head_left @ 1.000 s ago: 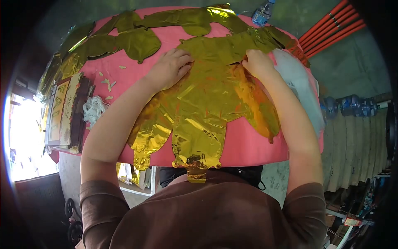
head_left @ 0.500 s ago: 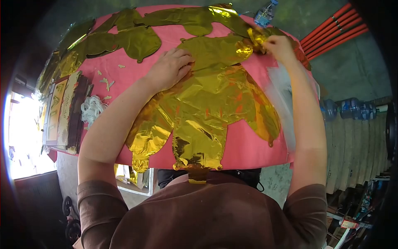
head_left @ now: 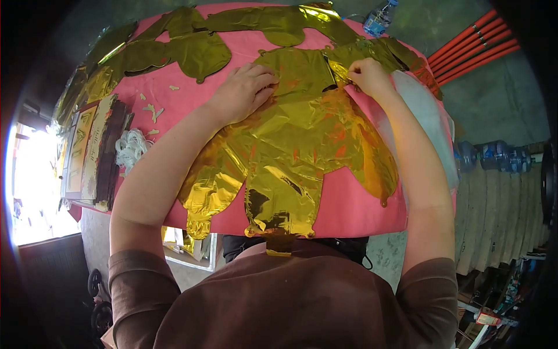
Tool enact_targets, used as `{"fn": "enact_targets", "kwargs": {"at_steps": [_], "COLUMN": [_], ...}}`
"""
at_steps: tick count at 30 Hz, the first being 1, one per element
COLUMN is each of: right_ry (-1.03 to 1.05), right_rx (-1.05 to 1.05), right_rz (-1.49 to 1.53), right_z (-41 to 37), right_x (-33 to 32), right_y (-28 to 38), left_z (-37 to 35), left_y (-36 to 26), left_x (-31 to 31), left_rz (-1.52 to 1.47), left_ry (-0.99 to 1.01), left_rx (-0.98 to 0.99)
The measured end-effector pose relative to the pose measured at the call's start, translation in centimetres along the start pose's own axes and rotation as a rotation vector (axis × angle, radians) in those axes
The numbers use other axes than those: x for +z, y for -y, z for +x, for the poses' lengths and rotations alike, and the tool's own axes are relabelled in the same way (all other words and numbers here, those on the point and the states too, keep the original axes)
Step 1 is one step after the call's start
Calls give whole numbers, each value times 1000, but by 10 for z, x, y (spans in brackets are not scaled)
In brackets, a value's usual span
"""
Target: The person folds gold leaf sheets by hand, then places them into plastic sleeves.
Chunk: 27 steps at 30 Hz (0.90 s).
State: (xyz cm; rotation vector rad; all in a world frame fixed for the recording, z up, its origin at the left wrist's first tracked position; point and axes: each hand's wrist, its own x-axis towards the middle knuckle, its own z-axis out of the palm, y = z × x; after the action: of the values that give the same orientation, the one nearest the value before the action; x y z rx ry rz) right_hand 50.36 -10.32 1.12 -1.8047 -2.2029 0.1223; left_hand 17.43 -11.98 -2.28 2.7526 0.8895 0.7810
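A flat, uninflated gold foil balloon (head_left: 285, 136) lies spread in front of me, its lobes reaching the table's near edge. My left hand (head_left: 247, 90) rests on its upper left part, fingers laid on the foil and pressing it down. At the upper right, my right hand (head_left: 369, 78) pinches a folded, shiny flap of the foil between thumb and fingers. Beyond them, more flat gold foil balloons (head_left: 203, 58) lie along the far side of the table.
A pink cloth (head_left: 354, 215) covers the table. At left stand a stack of cards or booklets (head_left: 93, 151), a bundle of white string (head_left: 132, 148) and small pale scraps (head_left: 154, 112). A water bottle (head_left: 381, 18) and red poles (head_left: 474, 52) are at the far right. Clear plastic (head_left: 427, 125) lies under my right arm.
My right hand has moved left and slightly down, drawing the foil flap inward over the balloon. My left hand keeps its place on the foil.
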Motion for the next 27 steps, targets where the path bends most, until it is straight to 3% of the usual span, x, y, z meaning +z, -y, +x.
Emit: {"fn": "enact_targets", "kwargs": {"at_steps": [2,4,8,11,13,14,16,23,25,27], "right_ry": [61,33,46,-17,-139,-138,-311,-285,-112,-143], "right_rx": [114,304,397,265,36,35,-234,-255,-251,-223], "right_rz": [157,654,665,427,213,214,16,-61,-230,-191], "right_z": [2,3,6,8,-7,-11,-16,-19,-20,-19], "right_x": [2,5,-4,4,-1,1,3,1,-4,0], "right_y": [-8,-15,-16,-25,1,7,14,9,10,8], "left_z": [0,1,1,1,1,1,1,1,1,1], "left_y": [0,-1,-1,0,-1,-1,-1,-2,-2,-1], "left_x": [0,0,-1,0,0,0,0,0,1,1], "left_rz": [2,1,-14,-6,-11,-11,-14,-9,-17,-7], "left_ry": [-6,13,26,11,7,7,5,-6,-6,-7], "left_rx": [8,-4,-18,-10,-10,-12,-7,-8,-7,-9]}}
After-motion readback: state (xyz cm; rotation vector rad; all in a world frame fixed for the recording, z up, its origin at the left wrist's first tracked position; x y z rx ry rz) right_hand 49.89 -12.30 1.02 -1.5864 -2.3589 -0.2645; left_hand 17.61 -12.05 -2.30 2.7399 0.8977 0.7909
